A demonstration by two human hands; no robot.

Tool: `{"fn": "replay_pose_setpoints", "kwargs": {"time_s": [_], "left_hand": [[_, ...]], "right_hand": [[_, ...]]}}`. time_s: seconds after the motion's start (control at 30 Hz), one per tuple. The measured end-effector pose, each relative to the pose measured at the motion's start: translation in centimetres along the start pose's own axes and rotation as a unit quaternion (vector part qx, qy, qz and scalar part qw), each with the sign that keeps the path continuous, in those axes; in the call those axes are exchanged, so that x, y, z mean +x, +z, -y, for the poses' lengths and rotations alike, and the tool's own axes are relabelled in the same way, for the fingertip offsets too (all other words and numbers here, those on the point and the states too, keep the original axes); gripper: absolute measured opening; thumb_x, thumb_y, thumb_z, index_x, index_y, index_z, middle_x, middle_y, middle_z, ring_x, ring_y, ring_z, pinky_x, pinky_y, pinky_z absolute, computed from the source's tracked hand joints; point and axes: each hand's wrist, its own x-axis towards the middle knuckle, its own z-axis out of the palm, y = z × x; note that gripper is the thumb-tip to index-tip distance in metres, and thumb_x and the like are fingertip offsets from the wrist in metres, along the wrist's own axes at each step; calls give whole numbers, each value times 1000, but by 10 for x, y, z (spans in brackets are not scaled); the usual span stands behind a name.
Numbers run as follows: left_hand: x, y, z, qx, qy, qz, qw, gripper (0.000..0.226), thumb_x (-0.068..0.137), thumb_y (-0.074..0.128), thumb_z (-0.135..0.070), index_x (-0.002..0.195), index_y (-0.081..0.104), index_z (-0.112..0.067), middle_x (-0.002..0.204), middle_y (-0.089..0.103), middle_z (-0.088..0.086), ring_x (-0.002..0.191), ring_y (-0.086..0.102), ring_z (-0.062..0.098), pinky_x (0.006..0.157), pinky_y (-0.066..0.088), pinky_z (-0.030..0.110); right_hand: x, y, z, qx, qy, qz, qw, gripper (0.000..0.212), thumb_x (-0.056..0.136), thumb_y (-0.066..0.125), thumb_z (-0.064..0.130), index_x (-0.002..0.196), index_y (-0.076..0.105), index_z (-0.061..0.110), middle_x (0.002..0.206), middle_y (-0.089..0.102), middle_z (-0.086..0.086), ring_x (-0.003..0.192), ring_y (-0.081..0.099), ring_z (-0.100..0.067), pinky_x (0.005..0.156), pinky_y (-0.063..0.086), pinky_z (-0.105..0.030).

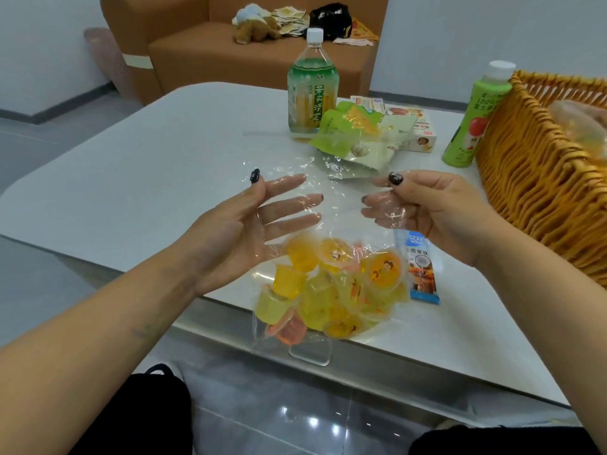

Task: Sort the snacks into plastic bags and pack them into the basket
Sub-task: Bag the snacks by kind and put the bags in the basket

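A clear plastic bag is stretched between my hands above the white table. My left hand has its fingers spread inside the bag's mouth. My right hand pinches the bag's other edge between thumb and fingers. Below them lies another clear bag of yellow and orange jelly cups at the table's near edge. A blue drink-mix sachet lies beside it. The wicker basket stands at the right, with a bagged item inside.
A green tea bottle stands at the table's far side. Green snack packets in a bag and small boxes lie next to it. A green apple juice bottle stands against the basket. A brown sofa is behind.
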Motion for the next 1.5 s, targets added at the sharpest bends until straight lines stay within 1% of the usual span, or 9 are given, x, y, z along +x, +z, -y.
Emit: {"fn": "replay_pose_setpoints", "kwargs": {"time_s": [0.3, 0.43, 0.57, 0.83, 1.03, 1.17, 1.3, 1.43, 1.5], "left_hand": [[-2, -28, -14, 398, 90, -115, 906, 30, 79, 53, -53, 93, 76, -39, 90, 67, -26, 92, 57, -12, 81, 39, 21], [2, -26, -13, 321, 90, -156, 930, 29, 75, 65, -44, 94, 78, -27, 51, 50, -16, 57, 41, 9, 63, 31, 23], [8, -21, -8, 195, 60, -194, 959, 39, 62, 74, -42, 95, 80, -21, 64, 30, 4, 60, 20, 17, 47, 23, 22], [16, -18, 4, 131, 32, -189, 973, 19, 92, 63, -21, 108, 73, -19, 65, 65, 0, 42, 49, 7, 43, 26, 16], [11, -7, -5, 11, -7, -129, 991, 28, 94, 42, -8, 94, 71, -6, 95, 76, 15, 80, 75, 20, 43, 48, 14], [8, -5, -4, -55, -20, -141, 988, 50, 88, 36, -19, 67, 76, 0, 85, 74, 23, 70, 74, 24, 50, 57, 21], [10, -6, 4, -47, -49, -197, 978, 53, 90, 55, -48, 75, 71, 0, 80, 74, 20, 65, 73, 22, 59, 62, 36], [8, -1, 8, -35, -31, -150, 988, 12, 75, 67, -10, 86, 62, -7, 83, 73, 13, 75, 74, 17, 67, 62, 36], [5, -1, 11, -52, -22, -109, 992, 34, 68, 64, 0, 100, 55, -10, 84, 74, 12, 84, 74, 19, 78, 60, 40]], "right_hand": [[-6, -4, 3, -228, -110, -110, 961, 19, 87, 64, 17, 104, 74, 18, 79, 62, -11, 61, 49, -10, 55, 47, -15], [-6, 0, 3, -144, -53, -141, 978, 16, 90, 62, 12, 100, 75, 16, 52, 50, -5, 44, 34, -12, 39, 32, -21], [-5, 9, 1, 22, 62, -156, 986, 18, 94, 56, 12, 107, 69, 11, 57, 62, -1, 45, 52, -11, 42, 44, -19], [-11, 21, 3, 320, 136, -191, 918, 23, 97, 51, 16, 101, 65, -2, 101, 73, -18, 89, 73, -26, 75, 59, -26], [-21, 13, 10, 303, 174, -220, 911, 50, 88, 61, 44, 96, 65, -5, 91, 73, -20, 85, 73, -31, 72, 60, -29], [-28, 13, 17, 248, 207, -184, 928, 19, 77, 69, 15, 89, 65, 0, 76, 71, -14, 85, 73, -31, 72, 60, -38], [-36, 16, 16, 235, 202, -167, 936, 36, 63, 63, -8, 99, 61, -2, 92, 72, -23, 89, 71, -37, 80, 56, -46], [-41, 12, 16, 231, 194, -166, 939, 39, 63, 59, -13, 101, 62, 1, 91, 72, -25, 89, 71, -38, 77, 57, -49], [-46, 8, 20, 210, 198, -161, 944, 41, 63, 58, -12, 101, 63, 3, 96, 70, -24, 88, 71, -37, 73, 58, -49]]}}
